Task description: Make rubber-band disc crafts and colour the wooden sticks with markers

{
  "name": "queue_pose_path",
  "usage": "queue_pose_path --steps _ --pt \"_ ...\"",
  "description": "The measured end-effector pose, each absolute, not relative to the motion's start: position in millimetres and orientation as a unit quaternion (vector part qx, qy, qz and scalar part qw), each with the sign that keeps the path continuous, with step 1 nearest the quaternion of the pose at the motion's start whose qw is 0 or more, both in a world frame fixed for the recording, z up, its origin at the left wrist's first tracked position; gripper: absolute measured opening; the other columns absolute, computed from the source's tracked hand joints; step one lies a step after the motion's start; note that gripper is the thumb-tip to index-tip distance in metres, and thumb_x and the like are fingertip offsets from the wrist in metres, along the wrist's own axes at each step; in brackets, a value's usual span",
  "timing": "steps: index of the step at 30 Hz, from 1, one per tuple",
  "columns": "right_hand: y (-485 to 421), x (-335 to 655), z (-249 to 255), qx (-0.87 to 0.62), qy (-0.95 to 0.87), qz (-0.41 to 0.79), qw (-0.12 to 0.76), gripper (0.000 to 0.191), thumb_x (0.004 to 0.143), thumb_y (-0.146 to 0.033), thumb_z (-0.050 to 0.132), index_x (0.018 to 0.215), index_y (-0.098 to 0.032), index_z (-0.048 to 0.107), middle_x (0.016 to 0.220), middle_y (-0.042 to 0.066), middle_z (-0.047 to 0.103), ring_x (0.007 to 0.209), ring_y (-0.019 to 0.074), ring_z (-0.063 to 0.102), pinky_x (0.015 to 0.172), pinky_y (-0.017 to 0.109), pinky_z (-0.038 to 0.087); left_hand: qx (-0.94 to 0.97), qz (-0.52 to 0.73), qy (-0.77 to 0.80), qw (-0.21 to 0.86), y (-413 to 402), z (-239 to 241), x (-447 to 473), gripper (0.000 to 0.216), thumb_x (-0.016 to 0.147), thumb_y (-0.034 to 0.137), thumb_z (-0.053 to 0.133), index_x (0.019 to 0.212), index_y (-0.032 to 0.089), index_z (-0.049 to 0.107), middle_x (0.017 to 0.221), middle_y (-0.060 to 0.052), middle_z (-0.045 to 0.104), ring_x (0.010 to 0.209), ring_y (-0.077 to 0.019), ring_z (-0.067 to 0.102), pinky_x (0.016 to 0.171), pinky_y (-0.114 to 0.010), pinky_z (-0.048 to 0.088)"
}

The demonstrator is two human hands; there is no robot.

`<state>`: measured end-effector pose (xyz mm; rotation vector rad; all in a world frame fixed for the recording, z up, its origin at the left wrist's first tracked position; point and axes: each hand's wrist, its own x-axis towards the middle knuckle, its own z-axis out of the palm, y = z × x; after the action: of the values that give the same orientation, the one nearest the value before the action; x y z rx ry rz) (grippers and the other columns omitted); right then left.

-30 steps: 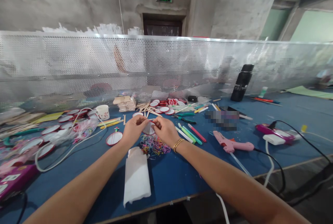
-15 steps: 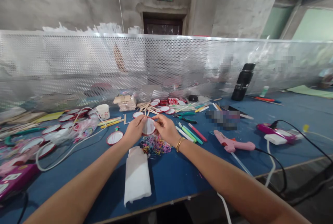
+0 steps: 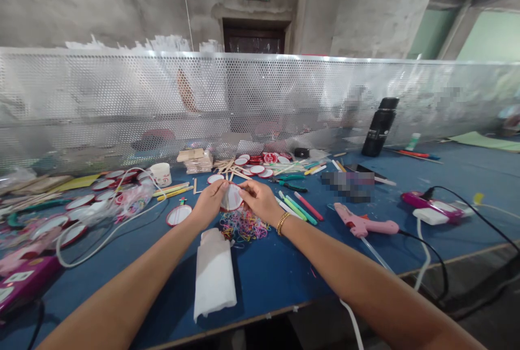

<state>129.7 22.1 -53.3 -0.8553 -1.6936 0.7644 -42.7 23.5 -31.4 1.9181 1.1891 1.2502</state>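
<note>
Both my hands hold one small round white disc with a red rim (image 3: pixel 232 197) above the blue table (image 3: pixel 276 263). My left hand (image 3: pixel 209 203) pinches its left edge and my right hand (image 3: pixel 260 201) pinches its right edge; a gold bracelet sits on the right wrist. Just under the hands lies a heap of coloured rubber bands (image 3: pixel 242 226). A folded white cloth (image 3: pixel 214 279) lies nearer to me. Another red-rimmed disc (image 3: pixel 177 215) rests flat to the left.
A pink glue gun (image 3: pixel 363 225) with its cable lies right. Coloured sticks (image 3: pixel 298 206), wooden sticks, green pliers (image 3: pixel 289 183), several more discs (image 3: pixel 255 166), a white cup (image 3: pixel 161 174) and a black bottle (image 3: pixel 379 127) stand before a perforated metal screen (image 3: pixel 122 101). Clutter fills the left.
The disc has been turned up between my fingers so its white face shows more. Both hands stay in nearly the same spot.
</note>
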Motion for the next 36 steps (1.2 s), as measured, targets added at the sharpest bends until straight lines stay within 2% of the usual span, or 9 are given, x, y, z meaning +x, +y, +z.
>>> queue_pose_path --steps 5,11,16,20,26,36 --pt "23 131 -54 -0.371 -0.712 0.273 0.53 0.012 0.086 -0.029 0.055 0.09 -0.02 0.062 0.059 -0.003 0.061 0.048 0.0126 0.059 0.048 0.023 0.048 0.708 0.463 0.45 0.287 23 -29 -41 0.042 0.087 0.054 0.048 0.096 0.019 0.067 0.078 -0.002 0.065 0.067 -0.0165 0.056 0.057 -0.026 0.044" --pt "22 130 -52 -0.375 -0.678 0.312 0.55 0.007 0.082 -0.028 0.057 0.082 -0.021 0.057 0.058 -0.004 0.06 0.045 0.0129 0.059 0.044 0.023 0.048 0.734 0.489 0.421 0.21 27 -32 -43 0.034 0.081 0.035 0.061 0.111 0.02 0.063 0.1 -0.005 0.068 0.084 -0.0189 0.062 0.075 -0.031 0.05" --pt "23 128 -52 -0.378 -0.653 0.344 0.558 0.009 0.079 -0.029 0.058 0.078 -0.021 0.055 0.058 -0.004 0.06 0.048 0.0135 0.06 0.046 0.024 0.049 0.752 0.501 0.421 0.084 26 -33 -44 0.014 0.081 0.026 0.063 0.093 0.022 0.068 0.112 -0.007 0.06 0.108 -0.0227 0.057 0.091 -0.037 0.049" --pt "21 127 -52 -0.391 -0.672 0.275 0.565 0.007 0.076 -0.024 0.06 0.075 -0.02 0.055 0.061 -0.002 0.062 0.055 0.014 0.061 0.054 0.024 0.049 0.75 0.494 0.436 0.05 25 -34 -44 0.016 0.083 0.029 0.063 0.092 0.024 0.075 0.124 -0.008 0.054 0.114 -0.0239 0.055 0.093 -0.038 0.049" --pt "13 124 -49 -0.408 -0.705 0.154 0.56 0.012 0.076 -0.023 0.061 0.073 -0.021 0.051 0.063 -0.002 0.059 0.057 0.0125 0.057 0.056 0.023 0.044 0.747 0.479 0.462 0.02 26 -34 -43 0.013 0.08 0.03 0.067 0.076 0.023 0.077 0.119 -0.006 0.061 0.11 -0.0253 0.056 0.102 -0.043 0.042" --pt "11 122 -52 -0.4 -0.723 0.137 0.547 0.01 0.078 -0.022 0.057 0.073 -0.021 0.048 0.063 -0.004 0.055 0.055 0.0106 0.052 0.055 0.022 0.04 0.732 0.503 0.453 0.074 22 -30 -39 0.017 0.08 0.032 0.065 0.072 0.021 0.075 0.111 -0.007 0.061 0.115 -0.0269 0.054 0.103 -0.043 0.039"
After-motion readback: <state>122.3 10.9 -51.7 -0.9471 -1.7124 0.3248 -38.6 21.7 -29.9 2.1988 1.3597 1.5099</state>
